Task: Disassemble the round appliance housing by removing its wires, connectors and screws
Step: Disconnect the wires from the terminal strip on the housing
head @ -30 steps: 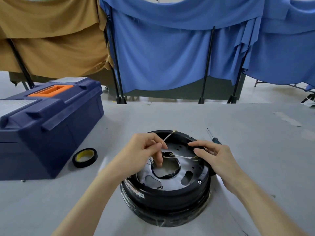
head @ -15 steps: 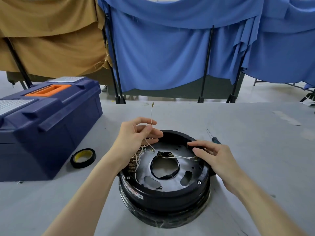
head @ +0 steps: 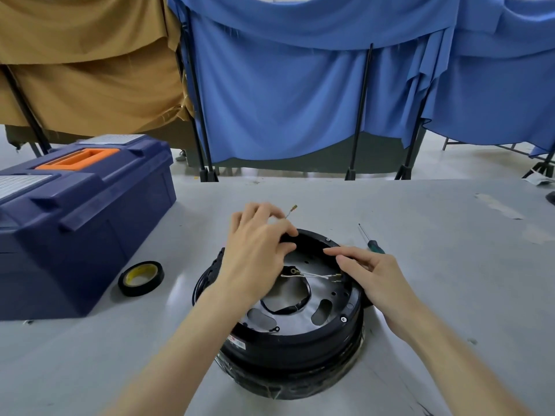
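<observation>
A round black appliance housing (head: 288,340) is sitting centrally on a grey table (head: 450,280). The left hand (head: 258,244) is curling over its far rim, pinching a thin wire (head: 290,211). The right hand (head: 369,274) is resting loose, straight fingers on the right rim, gripping nothing.

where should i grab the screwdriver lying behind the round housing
Take the screwdriver by its green handle, the thick end lying nearer you; the thin shaft points away. Come from above and the right, likely with the right hand, which rests closest: the housing rim sits close on its left.
</observation>
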Demonstrator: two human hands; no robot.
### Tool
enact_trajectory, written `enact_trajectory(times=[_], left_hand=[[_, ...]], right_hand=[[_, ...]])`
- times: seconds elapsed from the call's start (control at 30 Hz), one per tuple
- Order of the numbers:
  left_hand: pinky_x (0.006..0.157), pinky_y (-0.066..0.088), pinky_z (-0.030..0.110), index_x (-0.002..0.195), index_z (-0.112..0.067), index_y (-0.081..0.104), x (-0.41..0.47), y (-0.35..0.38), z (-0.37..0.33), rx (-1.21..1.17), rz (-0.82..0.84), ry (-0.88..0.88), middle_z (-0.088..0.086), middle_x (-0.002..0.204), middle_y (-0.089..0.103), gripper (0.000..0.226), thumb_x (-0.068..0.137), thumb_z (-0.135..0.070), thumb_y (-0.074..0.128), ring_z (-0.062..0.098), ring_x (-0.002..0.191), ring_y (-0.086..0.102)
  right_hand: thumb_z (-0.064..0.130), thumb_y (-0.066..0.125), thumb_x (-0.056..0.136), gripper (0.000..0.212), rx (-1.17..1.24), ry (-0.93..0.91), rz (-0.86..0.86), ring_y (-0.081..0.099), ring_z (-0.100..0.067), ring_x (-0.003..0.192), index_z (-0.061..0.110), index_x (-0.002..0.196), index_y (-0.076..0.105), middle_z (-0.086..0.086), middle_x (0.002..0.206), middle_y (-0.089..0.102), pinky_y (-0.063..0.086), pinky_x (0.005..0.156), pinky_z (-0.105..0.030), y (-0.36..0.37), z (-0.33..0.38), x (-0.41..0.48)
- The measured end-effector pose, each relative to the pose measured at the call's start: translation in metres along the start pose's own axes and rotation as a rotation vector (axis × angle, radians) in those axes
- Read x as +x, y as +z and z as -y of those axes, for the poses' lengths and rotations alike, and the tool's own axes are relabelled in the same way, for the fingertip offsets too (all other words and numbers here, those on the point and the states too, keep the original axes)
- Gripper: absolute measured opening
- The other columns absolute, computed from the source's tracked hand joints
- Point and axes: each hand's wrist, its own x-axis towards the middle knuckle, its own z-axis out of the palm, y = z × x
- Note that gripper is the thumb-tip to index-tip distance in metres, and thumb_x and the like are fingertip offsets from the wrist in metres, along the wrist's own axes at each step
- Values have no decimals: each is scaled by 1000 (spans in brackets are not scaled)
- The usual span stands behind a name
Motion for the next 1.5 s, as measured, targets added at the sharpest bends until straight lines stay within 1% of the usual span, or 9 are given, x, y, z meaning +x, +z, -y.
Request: enact_trajectory(times=[0.07,0.2,0.3,0.4,0.63,0.87,0.97,1.2,1.5], left_hand=[[90,25,33,92,-16,75,-6,4,-11,131,-36,133,6,120,58,13,79,-14,76,28,115,51],[84,31,32,98,-17,74,-10,11,-28,11,73,301,2,102,62,14,85,-22,71,24,95,57],[87,25,24,114,-20,66,-11,21,-30,12,242,280,-3,108,58,24,94,-32,60,17,103,48],[81,19,18,110,-19,65,-12,24,-29,-18,272,245,-3,106,57,25,93,-36,61,14,102,47],[75,35,26,103,-20,66,-12,27,-34,-32,311,148,-9,94,51,23,92,-39,60,15,101,50],[72,23,25,103,-18,67,-5,26,-42,271,357,231,1,101,69,18,98,-20,50,24,96,55],[60,25,24,109,-17,64,-7,25,-46,276,404,195,1,108,68,21,96,-13,49,25,103,54],[54,20,26,107,-14,62,-4,20,-56,312,448,155,6,105,65,23,87,-12,52,27,101,56],[65,31,30,95,-13,65,-4,22,-45,177,430,66,8,98,64,22,78,-7,53,28,84,50]], right_hand=[[16,61,94,26,1,-3,-5,66,-4,103,35,94,78,16,107,72,51,95,-29,1,1,-1],[13,58,94,28,-7,-7,-14,69,-15,100,34,94,77,8,98,75,54,91,-35,2,1,-2],[13,57,94,28,-14,-13,-18,69,-16,98,33,95,77,7,97,75,54,94,-41,2,0,-3],[13,57,94,28,-15,-24,-19,68,-17,98,33,94,77,7,99,75,52,96,-43,3,0,-2],[10,57,94,30,-4,-28,-35,67,-16,99,32,91,78,10,99,74,52,97,-44,3,-1,-2],[11,57,94,29,-10,-30,-35,68,-21,97,31,92,78,6,96,75,52,95,-46,3,-2,-1],[10,58,94,29,-11,-33,-38,67,-18,96,31,93,78,8,97,75,51,95,-44,3,-2,0],[11,59,94,28,-11,-34,-36,67,-17,98,32,92,78,8,98,74,51,96,-42,3,-3,-1],[8,59,93,30,24,-31,-34,67,-6,103,30,91,79,12,105,73,51,98,-33,5,-2,-1]])
